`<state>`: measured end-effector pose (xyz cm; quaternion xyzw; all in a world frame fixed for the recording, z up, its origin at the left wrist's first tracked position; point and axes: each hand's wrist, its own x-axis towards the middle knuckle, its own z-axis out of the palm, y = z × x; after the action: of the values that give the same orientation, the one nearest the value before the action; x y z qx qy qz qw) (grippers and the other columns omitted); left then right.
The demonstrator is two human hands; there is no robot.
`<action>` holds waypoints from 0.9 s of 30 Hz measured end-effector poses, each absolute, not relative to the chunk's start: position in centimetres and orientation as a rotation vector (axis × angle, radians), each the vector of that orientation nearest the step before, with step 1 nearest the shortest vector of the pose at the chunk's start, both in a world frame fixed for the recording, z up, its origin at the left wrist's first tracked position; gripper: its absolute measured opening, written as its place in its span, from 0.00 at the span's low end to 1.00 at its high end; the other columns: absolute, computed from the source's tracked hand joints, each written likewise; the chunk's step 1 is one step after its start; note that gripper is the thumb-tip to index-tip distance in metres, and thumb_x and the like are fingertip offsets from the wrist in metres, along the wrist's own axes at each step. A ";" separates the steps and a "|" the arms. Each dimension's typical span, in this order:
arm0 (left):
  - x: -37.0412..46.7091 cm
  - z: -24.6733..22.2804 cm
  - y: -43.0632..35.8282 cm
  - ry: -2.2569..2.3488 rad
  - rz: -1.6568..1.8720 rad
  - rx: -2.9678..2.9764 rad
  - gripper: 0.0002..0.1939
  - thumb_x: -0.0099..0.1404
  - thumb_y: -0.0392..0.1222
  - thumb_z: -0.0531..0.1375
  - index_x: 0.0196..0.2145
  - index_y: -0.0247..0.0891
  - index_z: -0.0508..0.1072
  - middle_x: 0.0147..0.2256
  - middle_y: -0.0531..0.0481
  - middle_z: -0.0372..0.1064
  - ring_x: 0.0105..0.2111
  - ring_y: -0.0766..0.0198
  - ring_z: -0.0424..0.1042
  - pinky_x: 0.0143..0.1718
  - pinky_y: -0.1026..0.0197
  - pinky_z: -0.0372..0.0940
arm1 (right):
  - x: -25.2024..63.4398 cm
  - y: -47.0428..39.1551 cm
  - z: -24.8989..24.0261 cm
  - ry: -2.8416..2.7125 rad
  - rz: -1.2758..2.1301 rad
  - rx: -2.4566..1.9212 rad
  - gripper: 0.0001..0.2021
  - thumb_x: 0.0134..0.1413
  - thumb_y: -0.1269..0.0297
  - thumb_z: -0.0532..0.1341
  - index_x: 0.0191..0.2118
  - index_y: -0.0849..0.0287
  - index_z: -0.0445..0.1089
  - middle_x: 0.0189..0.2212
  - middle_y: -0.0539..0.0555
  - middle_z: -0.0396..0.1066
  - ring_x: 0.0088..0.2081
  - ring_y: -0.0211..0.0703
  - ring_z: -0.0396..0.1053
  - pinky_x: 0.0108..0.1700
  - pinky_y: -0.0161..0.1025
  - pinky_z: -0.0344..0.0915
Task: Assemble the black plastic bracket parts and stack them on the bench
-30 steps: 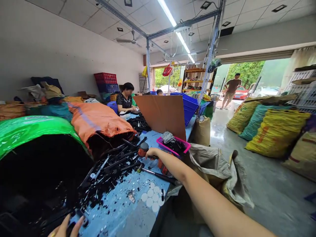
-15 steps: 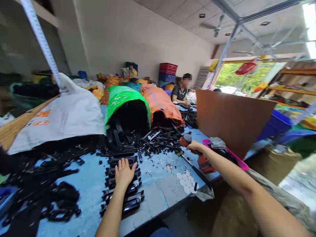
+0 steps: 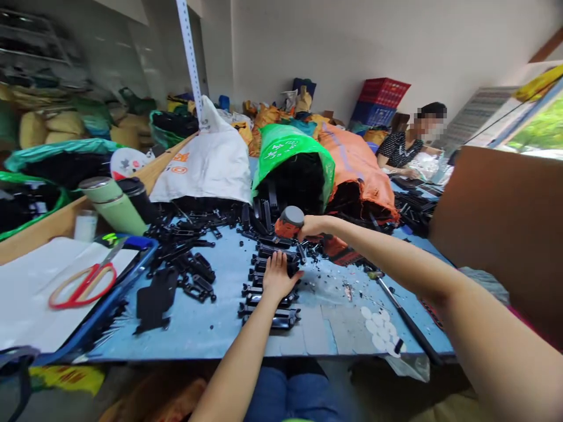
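Observation:
My right hand (image 3: 311, 227) grips an orange and grey cordless drill (image 3: 290, 221), held over the far end of a row of black plastic parts (image 3: 268, 322). The drill's tip is hidden from me. My left hand (image 3: 278, 276) lies on the middle of that row, fingers stretched and thumb spread to the right. The parts lie side by side on the blue table (image 3: 189, 328), running away from the front edge. Small black pieces and bits of hardware are scattered to the right of the row.
Behind the row, a white sack (image 3: 211, 164), a green sack (image 3: 290, 146) and an orange sack (image 3: 356, 164) lie with black parts inside. Red scissors (image 3: 83, 286) rest on a blue tray at left. A hammer-like tool (image 3: 409, 322) and white discs (image 3: 379, 329) lie right. A co-worker (image 3: 407, 140) sits beyond.
My right hand has brought the drill leftward, from the table's right side to above the row's far end. My left hand stays on the row. The view has turned left.

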<state>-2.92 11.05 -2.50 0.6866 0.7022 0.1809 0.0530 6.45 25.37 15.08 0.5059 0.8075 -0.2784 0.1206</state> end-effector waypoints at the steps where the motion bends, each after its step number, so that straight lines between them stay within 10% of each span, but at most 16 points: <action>1: -2.9 -2.6 11.0 2.135 0.559 2.083 0.47 0.58 0.70 0.35 0.60 0.28 0.52 0.62 0.39 0.43 0.62 0.51 0.40 0.61 0.50 0.38 | 4.5 25.5 14.8 2.354 -0.792 1.421 0.15 0.30 0.65 0.66 0.31 0.65 0.73 0.20 0.49 0.68 0.22 0.37 0.64 0.23 0.31 0.59; 27: -2.9 -3.5 11.4 2.099 0.731 2.016 0.47 0.57 0.71 0.38 0.59 0.26 0.50 0.62 0.36 0.42 0.62 0.49 0.37 0.61 0.46 0.38 | -2.9 22.0 14.6 2.317 -0.401 0.886 0.11 0.31 0.65 0.61 0.26 0.66 0.72 0.18 0.51 0.66 0.20 0.39 0.63 0.21 0.32 0.56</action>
<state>-2.92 11.38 -3.47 0.6702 0.6977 0.2430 0.0703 -2.86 22.01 14.60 0.3352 0.8769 -0.1519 0.3093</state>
